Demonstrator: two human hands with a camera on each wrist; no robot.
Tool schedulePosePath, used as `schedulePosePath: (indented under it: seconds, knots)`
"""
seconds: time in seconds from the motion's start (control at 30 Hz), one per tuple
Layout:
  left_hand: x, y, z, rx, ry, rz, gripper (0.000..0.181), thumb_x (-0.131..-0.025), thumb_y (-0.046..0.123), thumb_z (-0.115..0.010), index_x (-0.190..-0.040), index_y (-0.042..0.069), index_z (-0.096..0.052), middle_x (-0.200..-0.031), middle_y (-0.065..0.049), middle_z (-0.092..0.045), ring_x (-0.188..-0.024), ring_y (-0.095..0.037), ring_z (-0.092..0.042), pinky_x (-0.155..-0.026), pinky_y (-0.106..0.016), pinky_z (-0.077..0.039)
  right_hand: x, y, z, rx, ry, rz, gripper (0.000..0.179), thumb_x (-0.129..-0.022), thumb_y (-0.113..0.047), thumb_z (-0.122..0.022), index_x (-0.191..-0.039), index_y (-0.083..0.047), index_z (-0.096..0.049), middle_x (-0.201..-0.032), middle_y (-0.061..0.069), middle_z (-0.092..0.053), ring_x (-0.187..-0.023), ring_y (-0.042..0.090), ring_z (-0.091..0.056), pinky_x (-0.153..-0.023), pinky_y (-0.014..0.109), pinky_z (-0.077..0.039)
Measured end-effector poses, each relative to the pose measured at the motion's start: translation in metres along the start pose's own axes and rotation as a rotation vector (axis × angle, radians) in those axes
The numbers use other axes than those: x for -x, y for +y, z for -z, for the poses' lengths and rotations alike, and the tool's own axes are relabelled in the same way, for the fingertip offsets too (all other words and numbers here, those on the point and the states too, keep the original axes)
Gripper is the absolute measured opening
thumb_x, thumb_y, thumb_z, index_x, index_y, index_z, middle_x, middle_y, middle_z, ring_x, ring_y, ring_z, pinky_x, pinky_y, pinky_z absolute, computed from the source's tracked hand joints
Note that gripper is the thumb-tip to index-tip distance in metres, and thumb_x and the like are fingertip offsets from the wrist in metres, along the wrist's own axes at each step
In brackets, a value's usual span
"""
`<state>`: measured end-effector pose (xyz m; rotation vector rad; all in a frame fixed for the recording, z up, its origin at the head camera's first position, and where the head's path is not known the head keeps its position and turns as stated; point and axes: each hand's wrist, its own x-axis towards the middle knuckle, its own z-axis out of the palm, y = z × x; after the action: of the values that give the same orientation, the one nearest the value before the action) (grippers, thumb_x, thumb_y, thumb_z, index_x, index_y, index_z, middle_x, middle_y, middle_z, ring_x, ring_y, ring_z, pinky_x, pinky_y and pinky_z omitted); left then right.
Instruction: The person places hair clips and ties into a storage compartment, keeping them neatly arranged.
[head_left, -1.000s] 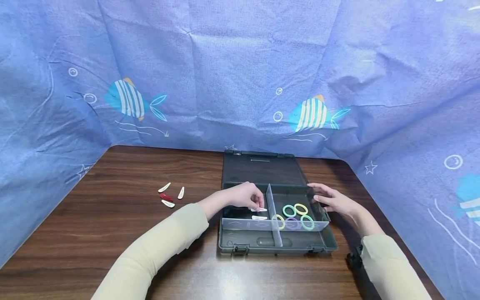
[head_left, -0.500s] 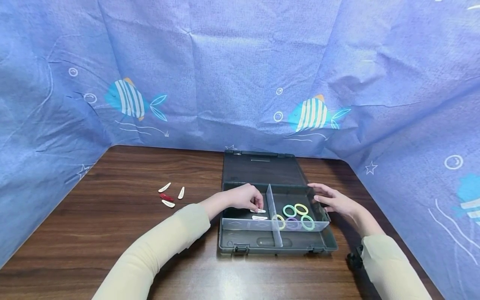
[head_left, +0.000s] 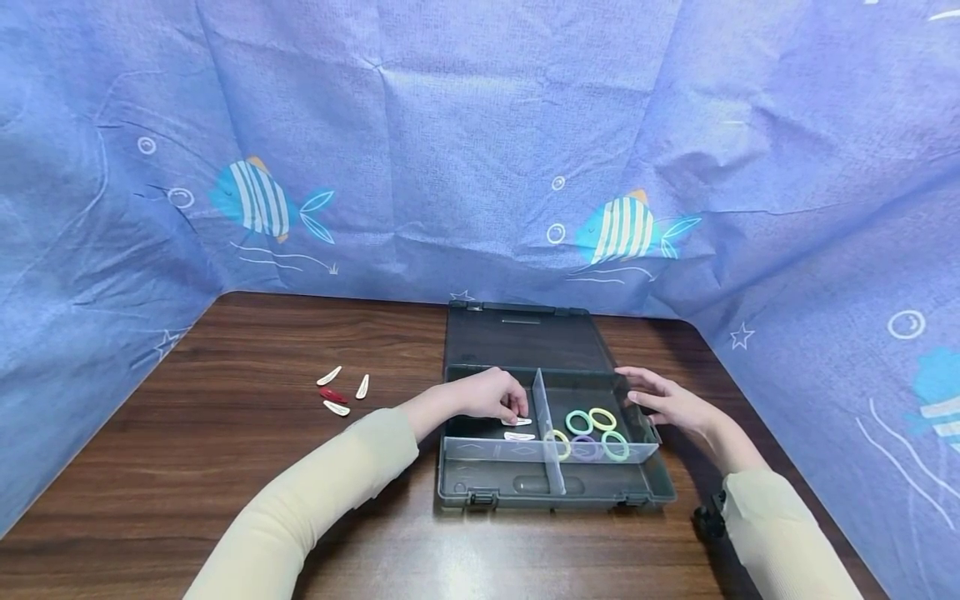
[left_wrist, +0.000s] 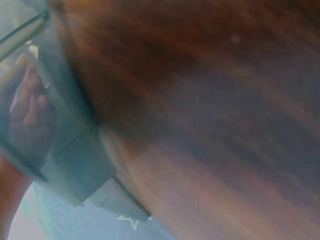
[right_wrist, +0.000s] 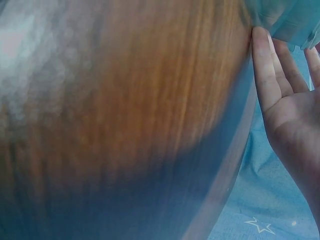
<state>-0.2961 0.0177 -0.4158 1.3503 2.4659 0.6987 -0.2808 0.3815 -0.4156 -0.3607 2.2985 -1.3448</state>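
Observation:
My left hand [head_left: 489, 393] reaches into the back left compartment of a dark translucent divided box [head_left: 558, 502], fingers curled downward. Its fingertips pinch a white snap hair clip [head_left: 519, 422] low in that compartment. A second white hair clip [head_left: 519, 436] lies just in front of it. Through the box's see-through side, the left wrist view shows the same hand [left_wrist: 32, 107] dimly. At the box's right side rests my right hand [head_left: 670, 403]. Its fingers are extended and touch the side wall, as the right wrist view shows along the box's edge [right_wrist: 285, 25].
Several hair ties, green, yellow and purple [head_left: 585, 447], lie in the back right compartment. The lid [head_left: 525, 343] is folded back flat behind the box. Left on the wooden table [head_left: 187, 467] lie a red hair clip [head_left: 333, 394] and white hair clips [head_left: 336, 407]. A blue fish-print cloth [head_left: 465, 150] hangs behind.
My left hand has lowered the pinched hair clip very slightly and shifted it a touch to the left. The right hand stays at the box's side.

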Motion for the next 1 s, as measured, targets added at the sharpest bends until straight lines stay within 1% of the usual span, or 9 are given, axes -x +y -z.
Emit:
schedulePosePath:
  seconds: [0.1,0.27,0.4,0.5,0.57,0.8,1.0]
  knots:
    - [0.003,0.003,0.005,0.014,0.001,-0.003,0.009,-0.084,0.015,-0.071,-0.093,0.014,-0.071,-0.079,0.01,-0.065,-0.072,0.0,-0.056,-0.069,-0.017,-0.046,0.0,0.0,0.0,0.008,0.0,0.0,0.055,-0.099,-0.027,-0.048,-0.148,-0.014,-0.025,-0.145,0.023,-0.029,-0.109,0.011,-0.053,-0.086,0.04,-0.048]
    - [0.011,0.009,0.014,0.031,0.016,-0.034,0.015,-0.084,0.012,-0.07,-0.099,0.01,-0.07,-0.081,0.007,-0.066,-0.072,-0.001,-0.056,-0.068,-0.017,-0.046,0.002,0.0,0.001,0.029,0.006,0.004,0.054,-0.099,-0.027,-0.047,-0.148,-0.015,-0.025,-0.148,0.024,-0.025,-0.112,0.014,-0.052,-0.088,0.044,-0.047]
    - [0.02,0.014,0.021,0.046,0.034,-0.057,0.017,-0.084,0.01,-0.069,-0.102,0.007,-0.07,-0.082,0.005,-0.067,-0.071,-0.002,-0.056,-0.067,-0.019,-0.046,0.002,0.0,0.002,0.045,0.011,0.003,0.054,-0.099,-0.028,-0.047,-0.148,-0.015,-0.026,-0.149,0.023,-0.023,-0.114,0.015,-0.051,-0.089,0.046,-0.047]
    - [0.027,0.017,0.027,0.057,0.044,-0.056,0.018,-0.084,0.009,-0.069,-0.102,0.006,-0.069,-0.081,0.005,-0.067,-0.07,-0.004,-0.056,-0.067,-0.019,-0.046,0.002,0.0,0.002,0.051,0.014,0.002,0.054,-0.099,-0.029,-0.047,-0.147,-0.016,-0.026,-0.149,0.023,-0.023,-0.114,0.015,-0.051,-0.089,0.047,-0.046]
    - [0.032,0.018,0.03,0.058,0.05,-0.05,0.019,-0.084,0.009,-0.069,-0.103,0.006,-0.069,-0.081,0.005,-0.067,-0.071,-0.004,-0.056,-0.067,-0.019,-0.046,0.003,0.0,0.001,0.048,0.015,0.006,0.054,-0.099,-0.028,-0.047,-0.147,-0.016,-0.026,-0.149,0.024,-0.024,-0.114,0.015,-0.051,-0.089,0.047,-0.046]
    - [0.049,0.021,0.039,0.057,0.051,-0.022,0.02,-0.085,0.011,-0.07,-0.104,0.007,-0.069,-0.082,0.007,-0.067,-0.074,-0.004,-0.057,-0.069,-0.021,-0.046,0.003,0.001,-0.002,0.027,0.021,-0.025,0.052,-0.099,-0.03,-0.047,-0.147,-0.02,-0.027,-0.15,0.015,-0.025,-0.114,0.013,-0.05,-0.092,0.049,-0.045]
    - [0.068,0.026,0.052,0.044,0.069,-0.043,0.02,-0.084,0.011,-0.07,-0.104,0.01,-0.069,-0.083,0.008,-0.067,-0.078,-0.002,-0.059,-0.076,-0.023,-0.048,0.003,0.002,-0.003,0.006,0.017,-0.019,0.054,-0.099,-0.029,-0.048,-0.147,-0.019,-0.027,-0.147,0.016,-0.028,-0.111,0.012,-0.052,-0.089,0.045,-0.047]
